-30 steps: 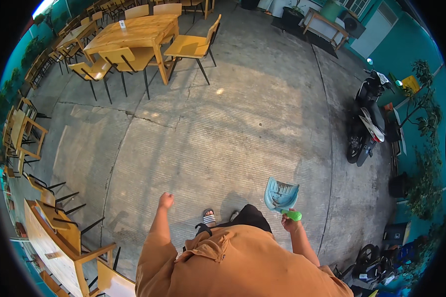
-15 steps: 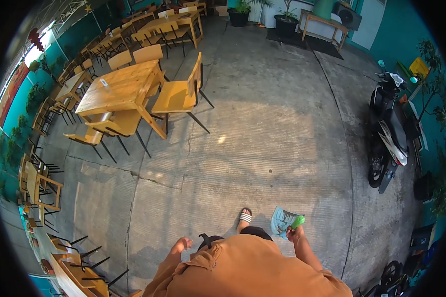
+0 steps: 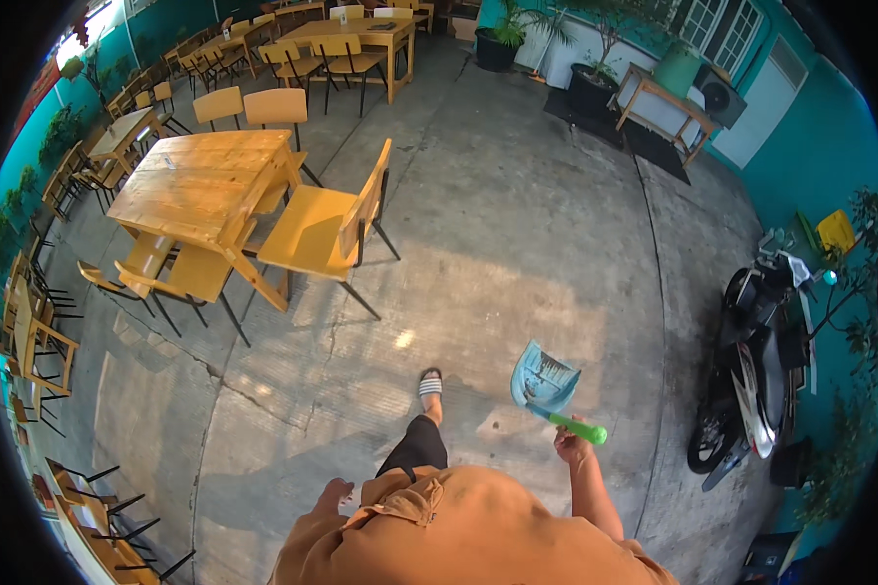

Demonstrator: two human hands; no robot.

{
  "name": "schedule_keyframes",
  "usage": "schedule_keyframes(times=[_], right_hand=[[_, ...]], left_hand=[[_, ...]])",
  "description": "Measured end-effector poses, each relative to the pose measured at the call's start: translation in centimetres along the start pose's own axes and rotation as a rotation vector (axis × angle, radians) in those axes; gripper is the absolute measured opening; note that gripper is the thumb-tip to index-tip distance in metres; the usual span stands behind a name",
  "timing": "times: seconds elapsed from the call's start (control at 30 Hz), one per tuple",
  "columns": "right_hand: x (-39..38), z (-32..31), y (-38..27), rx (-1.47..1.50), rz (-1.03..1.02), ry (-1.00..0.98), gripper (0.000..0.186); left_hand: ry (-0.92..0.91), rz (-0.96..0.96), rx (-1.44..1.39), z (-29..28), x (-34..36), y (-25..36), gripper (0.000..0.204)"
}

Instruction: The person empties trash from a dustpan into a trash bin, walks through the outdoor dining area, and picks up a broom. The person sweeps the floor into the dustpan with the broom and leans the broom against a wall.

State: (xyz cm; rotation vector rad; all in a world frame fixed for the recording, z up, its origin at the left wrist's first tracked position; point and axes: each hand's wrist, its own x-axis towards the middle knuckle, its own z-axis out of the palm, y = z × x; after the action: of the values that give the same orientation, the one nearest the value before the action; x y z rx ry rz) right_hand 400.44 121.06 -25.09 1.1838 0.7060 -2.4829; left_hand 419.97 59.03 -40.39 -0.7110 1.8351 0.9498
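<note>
My right hand grips the green handle of a light-blue plastic dustpan, whose scoop is held out in front of my body at the right with some dark specks in it. Down at the lower left, my left hand hangs beside my orange-shirted torso, fingers loosely apart and holding nothing I can see. My left foot, in a striped slide sandal, is forward on the concrete floor.
A wooden table with several chairs stands ahead-left; more seating lines the left and back. A parked scooter is at the right. Potted plants, a wooden bench and a dark mat are at the back.
I have moved forward: the ahead-left table and the scooter are lower and nearer in view. My left foot has stepped out ahead. The dustpan has swung up slightly from half a second ago.
</note>
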Motion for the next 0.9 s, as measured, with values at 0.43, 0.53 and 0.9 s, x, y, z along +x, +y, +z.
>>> schedule_keyframes(times=[0.43,0.53,0.9], right_hand=[[15.2,20.5,-21.4,0.027,-0.032,0.166,0.025],[22.1,22.0,-25.1,0.088,-0.020,0.229,0.033],[46.5,39.0,-47.0,0.018,0.155,0.348,0.033]], left_hand=[[0.340,0.420,0.224,-24.9,16.8,57.3,0.035],[0.376,0.493,0.133,-29.0,18.6,67.7,0.035],[0.071,0.007,-0.017,-31.1,27.9,76.0,0.050]])
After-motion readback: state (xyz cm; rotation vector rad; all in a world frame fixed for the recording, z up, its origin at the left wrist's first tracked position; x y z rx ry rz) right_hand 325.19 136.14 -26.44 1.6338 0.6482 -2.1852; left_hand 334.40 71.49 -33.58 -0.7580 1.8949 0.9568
